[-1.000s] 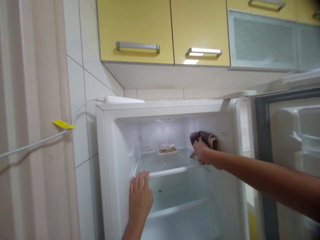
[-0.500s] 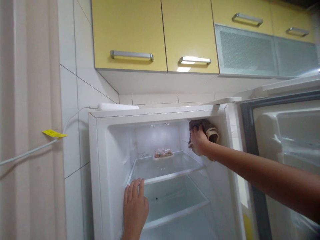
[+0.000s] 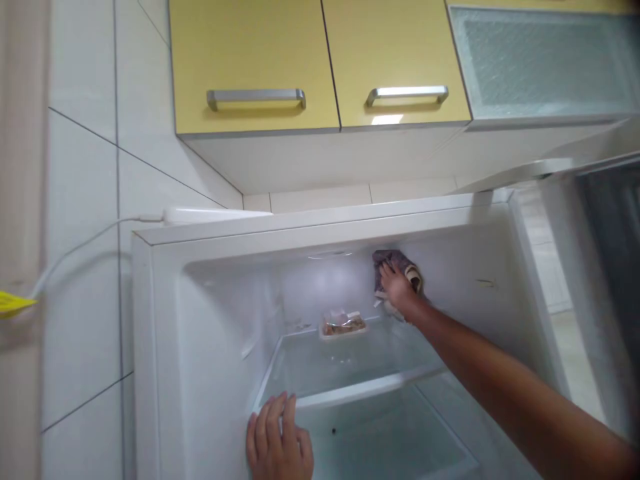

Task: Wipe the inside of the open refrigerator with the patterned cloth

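My right hand (image 3: pixel 399 288) reaches deep into the refrigerator (image 3: pixel 165 287) and presses a bunched brown cloth (image 3: pixel 384 261) with a pale edge against the inner right side near the back. The fingers lie over the cloth, holding it. Near the left front corner of the upper glass shelf (image 3: pixel 360 367), my left hand (image 3: pixel 281 440) has its fingers stretched out and holds nothing. Its fingertips are at the shelf's front edge. On that shelf, towards the back, sits a small tray of food (image 3: pixel 344 325) in clear wrap.
A lower glass shelf (image 3: pixel 380 440) bears a small dark speck. The refrigerator door (image 3: pixel 590 280) stands open on the right. Yellow cabinets (image 3: pixel 255 53) hang above. A white cord (image 3: pixel 80 247) with a yellow tag (image 3: pixel 15 305) runs along the left.
My right hand has moved the cloth deeper, from the right side wall towards the back corner. The view has come closer to the refrigerator. My left hand stays by the shelf's left corner.
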`<state>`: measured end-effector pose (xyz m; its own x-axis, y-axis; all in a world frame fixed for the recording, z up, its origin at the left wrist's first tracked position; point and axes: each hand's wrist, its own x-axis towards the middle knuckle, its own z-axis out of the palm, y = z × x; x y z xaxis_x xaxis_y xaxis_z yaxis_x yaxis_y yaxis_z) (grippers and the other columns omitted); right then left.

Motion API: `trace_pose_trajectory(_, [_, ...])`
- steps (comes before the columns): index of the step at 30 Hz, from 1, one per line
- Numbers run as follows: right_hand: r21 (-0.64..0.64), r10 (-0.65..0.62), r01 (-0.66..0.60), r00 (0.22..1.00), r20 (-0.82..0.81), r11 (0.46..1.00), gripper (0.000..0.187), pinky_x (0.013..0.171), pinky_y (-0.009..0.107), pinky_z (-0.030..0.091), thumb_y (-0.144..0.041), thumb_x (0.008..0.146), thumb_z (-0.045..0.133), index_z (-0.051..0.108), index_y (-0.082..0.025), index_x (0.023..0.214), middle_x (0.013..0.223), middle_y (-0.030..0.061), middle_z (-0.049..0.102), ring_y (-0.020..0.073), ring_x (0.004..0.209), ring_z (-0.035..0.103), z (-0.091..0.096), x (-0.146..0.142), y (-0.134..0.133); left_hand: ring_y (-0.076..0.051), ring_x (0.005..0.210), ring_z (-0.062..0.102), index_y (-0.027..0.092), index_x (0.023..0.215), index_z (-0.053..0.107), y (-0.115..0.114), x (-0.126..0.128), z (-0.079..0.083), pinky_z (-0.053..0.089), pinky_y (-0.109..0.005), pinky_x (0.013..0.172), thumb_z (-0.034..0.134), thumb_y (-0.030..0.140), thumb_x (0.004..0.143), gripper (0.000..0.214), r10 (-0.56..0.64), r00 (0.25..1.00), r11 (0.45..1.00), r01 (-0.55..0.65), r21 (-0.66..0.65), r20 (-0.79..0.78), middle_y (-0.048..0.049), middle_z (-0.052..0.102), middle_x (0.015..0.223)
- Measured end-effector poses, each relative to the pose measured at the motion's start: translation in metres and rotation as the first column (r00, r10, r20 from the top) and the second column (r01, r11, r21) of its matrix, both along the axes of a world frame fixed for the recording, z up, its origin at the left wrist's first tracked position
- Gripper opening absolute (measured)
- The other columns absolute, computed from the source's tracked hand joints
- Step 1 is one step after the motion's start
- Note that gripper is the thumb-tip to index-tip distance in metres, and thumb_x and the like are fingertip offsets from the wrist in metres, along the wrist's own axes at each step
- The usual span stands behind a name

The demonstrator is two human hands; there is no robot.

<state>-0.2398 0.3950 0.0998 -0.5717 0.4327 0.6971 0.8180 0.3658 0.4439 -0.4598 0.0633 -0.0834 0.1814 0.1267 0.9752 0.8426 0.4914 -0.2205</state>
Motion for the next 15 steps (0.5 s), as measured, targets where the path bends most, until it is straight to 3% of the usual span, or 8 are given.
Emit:
trace_pose_trajectory(7, [-0.048,0.075,-0.074,0.997,0.033,0.996,0.046,0.124,0.054,0.03,-0.009,0.084,0.044,0.074,-0.011,0.118,0.14,0.0205,0.064,0.0298,0.138,0.052,-0.026,-0.029,0.036,-0.029,0.11,0.061,0.017,0.118,0.06,0.01,-0.01,-0.01,0.044,-0.054,0.107,0.065,0.01,0.076,0.044,0.019,0.999,0.999,-0.017,0.049,-0.04,-0.0118,0.07,0.11])
trace_pose_trajectory(10, [-0.053,0.084,-0.082,0.996,0.042,0.995,0.04,0.124,0.055,0.03,-0.008,0.085,0.046,0.077,-0.013,0.11,0.135,0.0193,0.067,0.0293,0.135,0.055,-0.028,-0.029,0.036,-0.029,0.113,0.06,0.019,0.12,0.058,0.009,-0.007,-0.012,0.044,-0.055,0.108,0.063,0.009,0.077,0.045,0.023,0.999,1.0,-0.023,0.017,0.024,-0.012,0.069,0.113])
trace_pose_trajectory(15, [-0.083,0.085,-0.08,0.994,0.065,0.993,0.018,0.12,0.053,0.036,-0.013,0.088,0.06,0.078,-0.014,0.092,0.106,0.0108,0.079,0.0241,0.118,0.066,-0.032,-0.018,0.019,-0.029,0.115,0.06,0.019,0.122,0.057,0.003,-0.002,-0.009,0.044,-0.054,0.109,0.062,0.009,0.077,0.046,0.022,0.998,0.999,-0.021,-0.026,0.052,-0.0118,0.069,0.116])
